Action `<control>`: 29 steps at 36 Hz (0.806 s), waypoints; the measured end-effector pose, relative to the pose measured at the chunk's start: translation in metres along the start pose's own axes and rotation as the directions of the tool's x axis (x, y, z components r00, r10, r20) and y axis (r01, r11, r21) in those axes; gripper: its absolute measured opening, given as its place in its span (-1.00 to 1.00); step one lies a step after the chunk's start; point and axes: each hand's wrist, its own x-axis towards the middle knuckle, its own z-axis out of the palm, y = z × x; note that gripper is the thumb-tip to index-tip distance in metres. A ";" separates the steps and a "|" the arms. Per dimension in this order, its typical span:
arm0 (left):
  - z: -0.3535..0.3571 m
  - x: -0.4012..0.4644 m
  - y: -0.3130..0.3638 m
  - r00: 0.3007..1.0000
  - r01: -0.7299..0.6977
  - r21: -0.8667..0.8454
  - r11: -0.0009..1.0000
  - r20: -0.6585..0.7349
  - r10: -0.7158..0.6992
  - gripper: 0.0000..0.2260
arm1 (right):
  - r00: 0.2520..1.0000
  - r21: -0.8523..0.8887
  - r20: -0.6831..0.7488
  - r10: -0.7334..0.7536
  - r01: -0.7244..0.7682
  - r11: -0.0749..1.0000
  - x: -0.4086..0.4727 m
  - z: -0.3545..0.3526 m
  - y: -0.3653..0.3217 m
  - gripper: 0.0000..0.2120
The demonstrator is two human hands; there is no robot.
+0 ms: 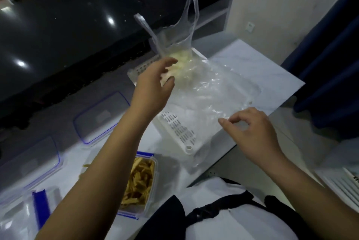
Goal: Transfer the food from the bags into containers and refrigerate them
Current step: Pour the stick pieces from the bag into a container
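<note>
Meanwhile, my left hand (155,84) reaches with loose, spread fingers toward a clear plastic bag (186,60) of pale food pieces standing on a white slotted tray (178,129); my right hand (252,129) hovers relaxed, near right. No readable labels. Nearer left, an open container (140,183) holds yellow strips.

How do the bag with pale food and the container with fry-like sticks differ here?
The clear bag is soft and crumpled, lying over a white slotted tray; the container is rigid, blue-trimmed and sits on the counter. The left hand is at the bag; nothing touches the container. Both are transparent and hold food.
</note>
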 end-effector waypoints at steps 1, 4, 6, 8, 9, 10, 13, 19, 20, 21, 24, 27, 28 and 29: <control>0.006 0.001 0.001 0.998 -0.041 0.091 0.995 -0.036 0.045 -0.66 | 0.998 -0.067 -0.044 -0.046 0.043 0.997 0.004 -0.004 0.001 -0.72; 0.025 -0.006 0.008 0.994 -0.088 0.206 0.975 -0.038 0.098 -0.60 | 0.969 -0.092 -0.135 -0.208 0.196 0.976 0.020 -0.014 0.004 -0.76; 0.045 -0.016 0.010 0.994 -0.082 0.316 0.945 0.089 0.056 -0.46 | 0.951 -0.100 -0.083 -0.297 0.288 0.952 0.037 -0.015 0.008 -0.63; 0.069 -0.025 0.007 0.969 -0.057 0.442 0.895 0.239 -0.056 -0.39 | 0.927 -0.246 0.089 -0.364 0.374 0.894 0.062 -0.011 0.012 -0.38; 0.079 -0.028 0.003 0.944 -0.029 0.486 0.873 0.301 -0.137 -0.39 | 0.908 -0.362 0.193 -0.371 0.418 0.834 0.076 -0.007 0.016 -0.31; 0.088 -0.029 -0.003 0.911 0.009 0.524 0.852 0.347 -0.222 -0.38 | 0.884 -0.462 0.301 -0.356 0.462 0.757 0.090 -0.001 0.020 -0.30; 0.101 -0.029 -0.024 0.800 0.087 0.642 0.762 0.410 -0.438 -0.33 | 0.803 -0.579 0.559 -0.208 0.558 0.594 0.123 0.021 0.040 -0.33; 0.096 -0.037 -0.043 0.735 0.073 0.720 0.690 0.429 -0.525 -0.34 | 0.730 -0.598 0.675 -0.107 0.627 0.500 0.142 0.045 0.060 -0.30; 0.094 -0.038 -0.043 0.740 0.069 0.721 0.690 0.427 -0.521 -0.35 | 0.731 -0.603 0.674 -0.105 0.627 0.494 0.143 0.046 0.059 -0.29; 0.092 -0.039 -0.042 0.747 0.075 0.717 0.693 0.420 -0.515 -0.37 | 0.732 -0.607 0.674 -0.104 0.628 0.487 0.145 0.047 0.057 -0.29; 0.084 -0.041 -0.036 0.788 0.124 0.671 0.731 0.382 -0.484 -0.41 | 0.735 -0.596 0.663 -0.140 0.632 0.494 0.147 0.043 0.047 -0.30; 0.068 -0.050 -0.026 0.846 0.249 0.564 0.787 0.269 -0.460 -0.44 | 0.716 -0.495 0.661 -0.226 0.642 0.585 0.145 0.035 0.031 -0.34; 0.061 -0.055 -0.022 0.854 0.321 0.512 0.797 0.208 -0.477 -0.45 | 0.700 -0.442 0.665 -0.260 0.649 0.619 0.142 0.033 0.024 -0.35; 0.053 -0.063 -0.018 0.850 0.400 0.449 0.799 0.145 -0.507 -0.46 | 0.679 -0.380 0.671 -0.297 0.660 0.648 0.139 0.031 0.017 -0.36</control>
